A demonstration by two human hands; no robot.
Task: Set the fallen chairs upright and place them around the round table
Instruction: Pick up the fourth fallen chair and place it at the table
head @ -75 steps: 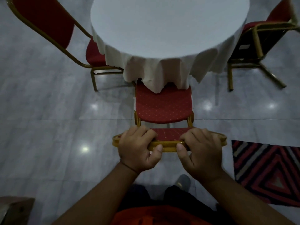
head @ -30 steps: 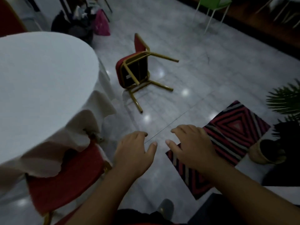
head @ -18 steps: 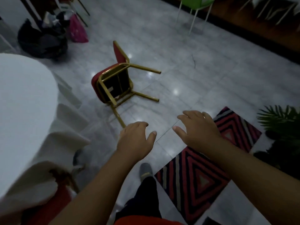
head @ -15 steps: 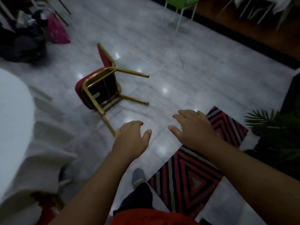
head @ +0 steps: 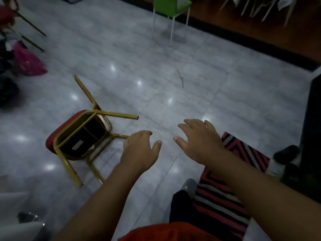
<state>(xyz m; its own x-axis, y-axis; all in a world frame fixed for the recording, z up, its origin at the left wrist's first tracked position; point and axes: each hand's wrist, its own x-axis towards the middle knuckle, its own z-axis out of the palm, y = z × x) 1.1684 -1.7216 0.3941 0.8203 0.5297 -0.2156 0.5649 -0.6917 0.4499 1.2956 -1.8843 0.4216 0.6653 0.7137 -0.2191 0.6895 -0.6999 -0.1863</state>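
Note:
A fallen chair (head: 81, 136) with a gold metal frame and red cushion lies on its side on the grey marble floor, left of centre, its legs pointing toward me and to the right. My left hand (head: 140, 150) hovers open just right of the chair's legs, holding nothing. My right hand (head: 199, 141) is stretched out beside it, fingers spread, also empty. A corner of the round table's white cloth (head: 15, 230) shows at the bottom left edge.
A red, black and grey striped rug (head: 231, 193) lies under my right arm. A green chair (head: 171, 6) stands at the top. Pink and dark bags (head: 26, 61) sit at the left. A dark object (head: 312, 136) and plant are at the right edge.
I let go of the chair pushed under the table and turned right. The fallen chair has come closer and lower left in view; both hands stay open in front of me.

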